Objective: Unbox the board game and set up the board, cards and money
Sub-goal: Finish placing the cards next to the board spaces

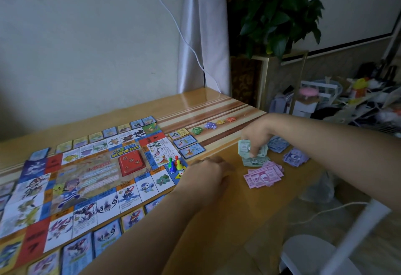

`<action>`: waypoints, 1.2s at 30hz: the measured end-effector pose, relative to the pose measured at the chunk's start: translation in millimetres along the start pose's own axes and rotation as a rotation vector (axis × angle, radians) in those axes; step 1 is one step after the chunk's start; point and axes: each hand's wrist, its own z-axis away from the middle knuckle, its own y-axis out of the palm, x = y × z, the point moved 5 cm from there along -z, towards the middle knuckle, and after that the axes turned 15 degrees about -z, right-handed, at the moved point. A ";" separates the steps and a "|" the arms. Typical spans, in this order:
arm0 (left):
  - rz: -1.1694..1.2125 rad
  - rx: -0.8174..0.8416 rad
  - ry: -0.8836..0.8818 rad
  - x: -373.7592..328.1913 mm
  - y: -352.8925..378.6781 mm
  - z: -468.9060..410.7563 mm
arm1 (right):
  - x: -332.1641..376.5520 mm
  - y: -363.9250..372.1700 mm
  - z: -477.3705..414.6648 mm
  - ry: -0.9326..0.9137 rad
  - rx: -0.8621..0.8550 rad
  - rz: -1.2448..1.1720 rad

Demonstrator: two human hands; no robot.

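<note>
Pale green printed paper banknotes [246, 147]: in the grip. Pink printed paper banknotes [263, 176]: on the grip's near side. Violet printed paper banknotes [296, 156]: right of it. Glossy tan wooden table [217, 112]: brown and cream stripes beyond the grip.

Dim, flat indoor light; soft glare on the glossy desk [201, 101] at its far end; wide-angle bending at the edges; the lower corners are blurred and smeared; colours muted.
</note>
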 end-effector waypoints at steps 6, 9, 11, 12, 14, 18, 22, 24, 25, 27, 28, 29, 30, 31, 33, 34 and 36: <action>0.007 0.046 0.008 -4.2 2.9 -4.4 | -0.2 17.5 -5.7 0.034 0.039 0.107; 0.008 0.043 0.001 -1.2 4.8 -5.2 | 0.2 16.1 -8.4 0.030 0.032 0.115; 0.006 0.038 -0.004 0.8 5.3 -5.7 | 0.3 15.2 -10.2 0.031 0.043 0.130; 0.006 0.043 -0.003 1.4 5.4 -5.7 | 0.3 14.7 -10.7 0.030 0.050 0.132; 0.009 0.054 0.004 2.0 5.2 -4.8 | 0.6 13.8 -10.3 0.027 0.063 0.141; 0.015 0.042 -0.008 4.1 4.9 -2.7 | 1.2 13.3 -9.9 0.006 0.073 0.151; 0.008 0.039 -0.007 3.5 4.1 -2.2 | -1.7 15.9 -12.1 -0.005 0.086 0.107; 0.008 0.023 -0.006 3.9 2.5 -2.5 | -5.0 15.2 -13.9 -0.011 0.060 0.086; 0.013 0.012 -0.007 4.5 1.4 -2.8 | -6.6 14.0 -14.4 -0.014 0.034 0.076; 0.035 -0.010 -0.020 7.3 -0.4 -4.0 | -9.0 8.8 -15.3 -0.036 -0.043 0.024; 0.052 -0.022 -0.033 9.3 -1.3 -4.5 | -9.2 4.2 -15.5 -0.062 -0.095 -0.028; 0.075 -0.037 -0.053 11.6 -2.3 -5.1 | -8.6 -1.8 -14.5 -0.098 -0.153 -0.098; 0.109 -0.053 -0.087 14.9 -3.4 -5.5 | -6.8 -8.7 -12.4 -0.143 -0.216 -0.178; 0.158 -0.072 -0.136 19.1 -4.6 -5.7 | -3.5 -14.7 -9.1 -0.194 -0.277 -0.246; 0.314 -0.123 -0.260 28.4 -7.0 -4.8 | 8.5 -18.7 -2.1 -0.285 -0.347 -0.283; 0.398 -0.146 -0.315 32.1 -6.8 -4.1 | 16.7 -14.5 -0.3 -0.315 -0.349 -0.247; 0.506 -0.132 -0.385 33.0 -2.7 -4.1 | 32.2 4.0 -2.5 -0.341 -0.321 -0.123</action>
